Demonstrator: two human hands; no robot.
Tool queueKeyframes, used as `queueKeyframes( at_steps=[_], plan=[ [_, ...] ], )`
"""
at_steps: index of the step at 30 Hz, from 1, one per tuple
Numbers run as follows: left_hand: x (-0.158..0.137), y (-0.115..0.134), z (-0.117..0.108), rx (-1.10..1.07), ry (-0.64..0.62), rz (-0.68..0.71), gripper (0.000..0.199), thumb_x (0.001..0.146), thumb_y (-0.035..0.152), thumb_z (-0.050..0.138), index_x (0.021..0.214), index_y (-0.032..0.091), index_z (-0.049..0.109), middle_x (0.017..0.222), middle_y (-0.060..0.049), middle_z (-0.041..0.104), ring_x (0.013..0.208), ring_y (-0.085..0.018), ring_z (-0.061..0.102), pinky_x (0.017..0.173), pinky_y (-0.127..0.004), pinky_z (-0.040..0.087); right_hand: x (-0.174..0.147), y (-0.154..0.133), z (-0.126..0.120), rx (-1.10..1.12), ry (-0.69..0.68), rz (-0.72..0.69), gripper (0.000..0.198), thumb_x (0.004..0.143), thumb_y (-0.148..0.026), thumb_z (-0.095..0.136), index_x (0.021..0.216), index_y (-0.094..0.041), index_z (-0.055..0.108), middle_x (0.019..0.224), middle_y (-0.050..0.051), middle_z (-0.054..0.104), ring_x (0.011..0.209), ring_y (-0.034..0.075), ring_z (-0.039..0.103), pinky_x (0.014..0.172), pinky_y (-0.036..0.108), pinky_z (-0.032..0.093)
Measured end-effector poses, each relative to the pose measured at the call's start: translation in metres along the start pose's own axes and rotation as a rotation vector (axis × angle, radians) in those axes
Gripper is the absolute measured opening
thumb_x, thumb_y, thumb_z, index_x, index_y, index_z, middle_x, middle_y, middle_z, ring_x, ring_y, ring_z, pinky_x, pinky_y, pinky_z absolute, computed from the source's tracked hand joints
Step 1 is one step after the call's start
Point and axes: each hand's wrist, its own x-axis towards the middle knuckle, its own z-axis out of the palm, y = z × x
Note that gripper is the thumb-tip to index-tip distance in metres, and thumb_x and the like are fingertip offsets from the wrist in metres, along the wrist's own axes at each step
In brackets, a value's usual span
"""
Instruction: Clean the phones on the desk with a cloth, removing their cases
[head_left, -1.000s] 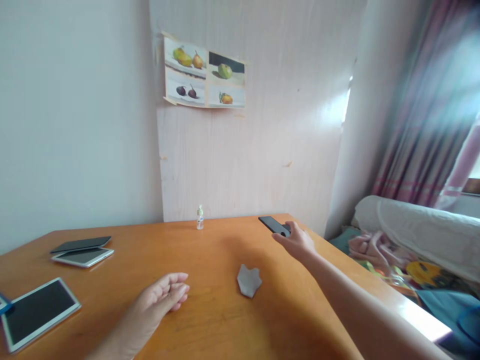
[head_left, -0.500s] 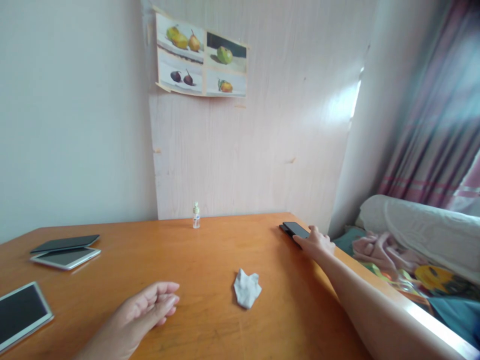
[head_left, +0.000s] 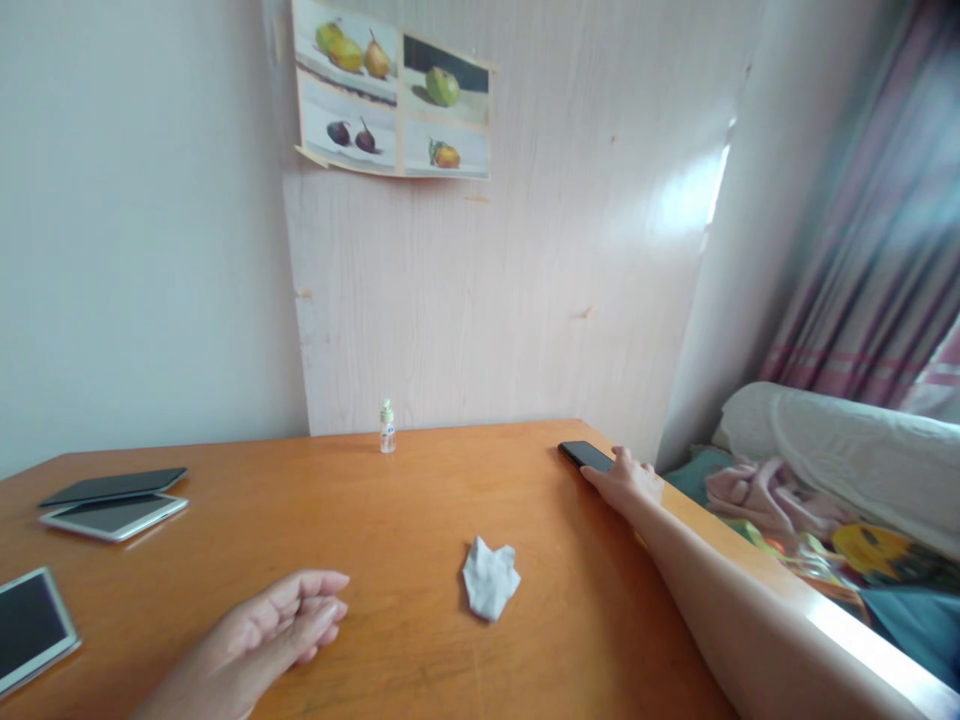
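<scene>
My right hand (head_left: 626,480) reaches to the far right of the table, with its thumb and fingers about the near end of a black smartphone (head_left: 583,455). The phone lies flat, dark screen up, close to the table's right edge; its near end is hidden by the hand. At the lower left, my left hand (head_left: 274,630) rests on its side over the wood, loosely curled and holding nothing, thumb a little apart from the forefinger. Between the hands lies a crumpled light grey cloth (head_left: 490,578).
The orange wooden table (head_left: 420,510) carries a small spray bottle (head_left: 387,428) at the back. On the left are a white-framed tablet (head_left: 30,625) and another tablet (head_left: 116,516) under a dark cover (head_left: 116,486). Bedding (head_left: 780,500) lies beyond the right edge.
The phone, earlier shown with a second dark edge jutting out beneath it, now looks flat and even. My right hand has shifted slightly; the left keeps its pose. The view has turned a little.
</scene>
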Motion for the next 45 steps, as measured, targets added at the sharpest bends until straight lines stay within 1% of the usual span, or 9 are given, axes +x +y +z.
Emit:
queueKeyframes(
  at_steps=[19,24,29,31,34,37,40,43,45],
  plan=[
    [-0.001,0.0,0.0,-0.035,0.027,-0.043,0.061,0.066,0.068,0.067,0.109,0.025,0.067,0.09,-0.006,0.07,0.09,-0.027,0.063,0.082,-0.034,0.051,0.003,0.002,0.008,0.004,-0.032,0.013,0.085,0.07,-0.069,0.057,0.138,-0.019,0.046,0.128,0.016,0.059,0.127,0.039,0.042,0.098,0.049,0.037],
    [-0.001,0.002,0.001,-0.034,0.019,-0.046,0.062,0.066,0.07,0.066,0.11,0.025,0.065,0.095,-0.006,0.07,0.095,-0.028,0.063,0.084,-0.035,0.05,0.001,0.003,0.006,0.026,-0.044,0.013,0.085,0.07,-0.07,0.057,0.138,-0.019,0.047,0.126,0.017,0.06,0.127,0.039,0.042,0.098,0.049,0.037],
    [-0.001,0.006,0.003,-0.05,0.046,-0.046,0.062,0.062,0.069,0.068,0.106,0.025,0.068,0.089,-0.006,0.07,0.09,-0.029,0.063,0.08,-0.036,0.051,-0.001,0.002,0.005,0.079,-0.03,0.026,0.086,0.068,-0.072,0.06,0.136,-0.02,0.05,0.123,0.018,0.062,0.125,0.039,0.045,0.096,0.049,0.038],
    [-0.002,0.008,0.003,-0.063,0.061,-0.048,0.061,0.061,0.068,0.07,0.104,0.025,0.069,0.089,-0.006,0.071,0.09,-0.029,0.064,0.079,-0.035,0.052,-0.001,0.002,0.002,0.113,0.0,0.048,0.085,0.071,-0.074,0.054,0.135,-0.019,0.051,0.123,0.018,0.062,0.125,0.04,0.044,0.096,0.05,0.038],
    [-0.004,0.009,0.002,-0.058,0.062,-0.039,0.06,0.063,0.065,0.07,0.107,0.025,0.068,0.09,-0.006,0.071,0.09,-0.027,0.064,0.079,-0.033,0.052,-0.002,0.003,-0.006,0.179,0.082,0.086,0.074,0.084,-0.069,0.038,0.136,-0.017,0.05,0.125,0.017,0.061,0.123,0.037,0.046,0.096,0.047,0.038],
    [-0.006,0.01,0.001,-0.026,0.05,-0.026,0.059,0.068,0.065,0.067,0.111,0.025,0.067,0.091,-0.006,0.071,0.089,-0.026,0.064,0.082,-0.033,0.05,-0.004,0.005,-0.019,0.244,0.159,0.085,0.063,0.092,-0.056,0.025,0.133,-0.016,0.052,0.121,0.016,0.062,0.115,0.033,0.052,0.091,0.041,0.04],
    [-0.01,0.014,0.003,-0.005,0.044,-0.021,0.058,0.072,0.065,0.064,0.112,0.023,0.066,0.09,-0.005,0.07,0.09,-0.025,0.063,0.085,-0.033,0.048,-0.009,0.0,-0.031,0.298,0.189,0.034,0.06,0.093,-0.051,0.02,0.121,-0.014,0.059,0.111,0.016,0.065,0.103,0.03,0.056,0.082,0.037,0.042],
    [-0.014,0.02,0.005,-0.021,0.028,0.001,0.055,0.078,0.062,0.06,0.115,0.022,0.064,0.094,-0.006,0.07,0.092,-0.024,0.062,0.088,-0.034,0.046,-0.019,-0.013,-0.038,0.347,0.144,-0.065,0.058,0.093,-0.051,0.021,0.106,-0.014,0.063,0.098,0.014,0.066,0.091,0.026,0.058,0.072,0.033,0.042],
    [-0.017,0.023,0.006,-0.043,0.028,0.025,0.052,0.082,0.06,0.058,0.116,0.021,0.063,0.096,-0.007,0.069,0.091,-0.024,0.061,0.088,-0.034,0.045,-0.029,-0.027,-0.041,0.379,0.049,-0.158,0.054,0.091,-0.053,0.026,0.092,-0.015,0.065,0.083,0.01,0.066,0.077,0.022,0.057,0.062,0.03,0.04]
  ],
)
